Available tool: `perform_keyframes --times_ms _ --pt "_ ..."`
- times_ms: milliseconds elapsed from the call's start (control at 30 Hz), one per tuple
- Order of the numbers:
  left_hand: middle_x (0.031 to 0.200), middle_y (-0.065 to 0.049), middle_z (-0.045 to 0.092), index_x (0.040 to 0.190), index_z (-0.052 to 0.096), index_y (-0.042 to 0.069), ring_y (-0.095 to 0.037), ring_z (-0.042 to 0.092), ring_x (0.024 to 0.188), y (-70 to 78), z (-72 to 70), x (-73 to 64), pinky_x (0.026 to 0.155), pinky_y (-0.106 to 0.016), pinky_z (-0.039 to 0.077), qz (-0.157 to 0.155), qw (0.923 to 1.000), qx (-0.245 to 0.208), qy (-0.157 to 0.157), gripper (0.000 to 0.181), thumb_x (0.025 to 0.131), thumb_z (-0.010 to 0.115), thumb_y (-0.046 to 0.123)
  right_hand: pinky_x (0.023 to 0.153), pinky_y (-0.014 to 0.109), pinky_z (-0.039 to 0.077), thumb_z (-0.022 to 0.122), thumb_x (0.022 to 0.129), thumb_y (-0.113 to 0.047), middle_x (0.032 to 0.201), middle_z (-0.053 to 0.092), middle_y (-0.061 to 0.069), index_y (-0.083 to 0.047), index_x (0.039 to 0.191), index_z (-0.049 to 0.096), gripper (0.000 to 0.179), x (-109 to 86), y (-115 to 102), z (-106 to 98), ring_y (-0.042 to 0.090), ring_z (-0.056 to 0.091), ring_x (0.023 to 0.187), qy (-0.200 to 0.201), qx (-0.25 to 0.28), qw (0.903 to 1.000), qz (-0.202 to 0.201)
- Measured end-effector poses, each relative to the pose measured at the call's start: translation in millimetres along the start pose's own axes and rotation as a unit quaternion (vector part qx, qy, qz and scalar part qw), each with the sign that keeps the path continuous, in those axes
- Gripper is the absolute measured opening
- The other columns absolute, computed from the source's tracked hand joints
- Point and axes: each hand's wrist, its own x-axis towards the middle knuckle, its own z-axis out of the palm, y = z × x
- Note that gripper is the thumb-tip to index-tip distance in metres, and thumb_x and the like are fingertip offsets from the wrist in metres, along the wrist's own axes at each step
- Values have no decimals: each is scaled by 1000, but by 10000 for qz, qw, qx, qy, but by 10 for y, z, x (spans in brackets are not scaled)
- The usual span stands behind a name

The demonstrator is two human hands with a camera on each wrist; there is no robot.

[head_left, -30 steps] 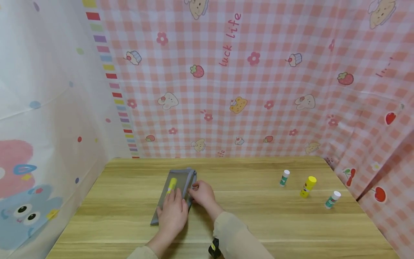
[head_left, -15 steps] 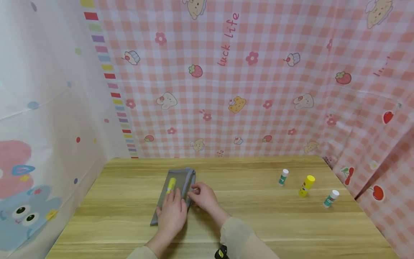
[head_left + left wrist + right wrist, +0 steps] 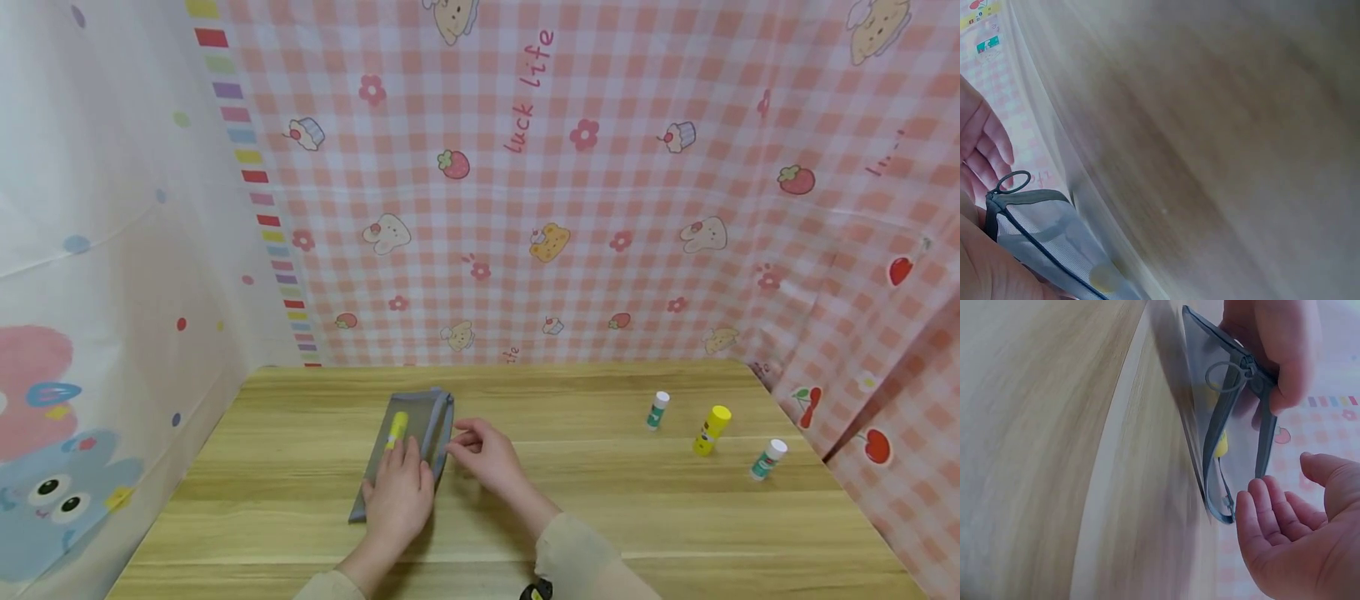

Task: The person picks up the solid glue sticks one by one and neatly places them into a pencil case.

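A grey mesh zip pouch (image 3: 417,406) lies on the wooden table, left of centre. Through its mesh shows a yellow glue stick (image 3: 397,427). My left hand (image 3: 400,492) rests on the pouch, fingers extended over the lower end of that stick. In the right wrist view the pouch's zipped edges stand apart, and the zip pull (image 3: 1247,370) with its ring is near the left thumb (image 3: 1288,387). My right hand (image 3: 491,458) is just right of the pouch, fingers loosely bent with nothing in them; its palm (image 3: 1297,562) faces the pouch's mouth.
On the table's right side stand a small white-capped glue stick (image 3: 657,412), a larger yellow one (image 3: 712,431) and another white-capped one (image 3: 768,460). A pink checked cloth (image 3: 495,208) hangs behind the table (image 3: 570,508), and a white cloth (image 3: 150,292) at the left.
My right hand has drawn away from the pouch's right edge, moving rightward, and its fingers have loosened. The left hand stays in place on the pouch.
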Motion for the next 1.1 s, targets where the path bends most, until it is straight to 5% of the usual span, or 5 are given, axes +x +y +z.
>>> perform_keyframes --times_ms 467,800,1100 --pt "144 -29 45 142 50 -3 -48 39 134 -21 20 -10 94 -82 25 67 10000 58 1 49 102 42 24 78 29 55 73 89 -8 102 71 12 3 124 61 39 -97 3 -298 24 67 91 379 364 9982 -281" --pt "145 -28 45 142 49 -3 -47 38 135 -15 9 -18 95 -82 24 52 10000 12 -3 48 102 42 22 78 30 54 74 87 -3 100 71 6 -2 124 62 39 -177 8 -551 19 66 88 722 88 9968 -333" --pt "145 -28 45 142 49 -2 -47 38 135 -21 13 -15 96 -81 23 52 10000 38 -10 48 102 42 22 74 28 54 75 85 2 101 71 12 -1 124 62 41 -284 107 -768 21 67 87 818 -61 9954 -488"
